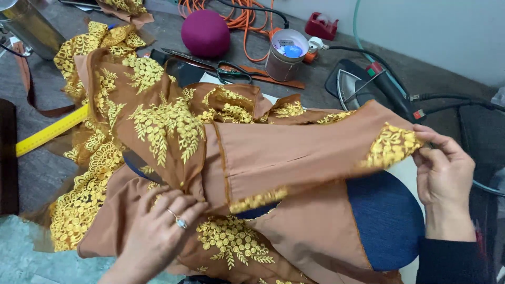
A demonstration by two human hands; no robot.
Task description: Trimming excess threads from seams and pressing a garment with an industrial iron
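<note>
While right hand point(444, 179) pinches sleeve point(315, 152) cuff taut over blue pad point(386, 221), left hand point(158, 229) presses garment point(158, 126) bunched, fingers together. I judge risk: sleeve slipping off pad if pinch loosens; embroidery snagging on ring point(180, 223).

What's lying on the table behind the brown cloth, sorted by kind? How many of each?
Scissors: 1
Round maroon cushion: 1
Cup: 1
Orange cable: 1
Yellow ruler: 1
Red tape dispenser: 1
Total: 6
</note>
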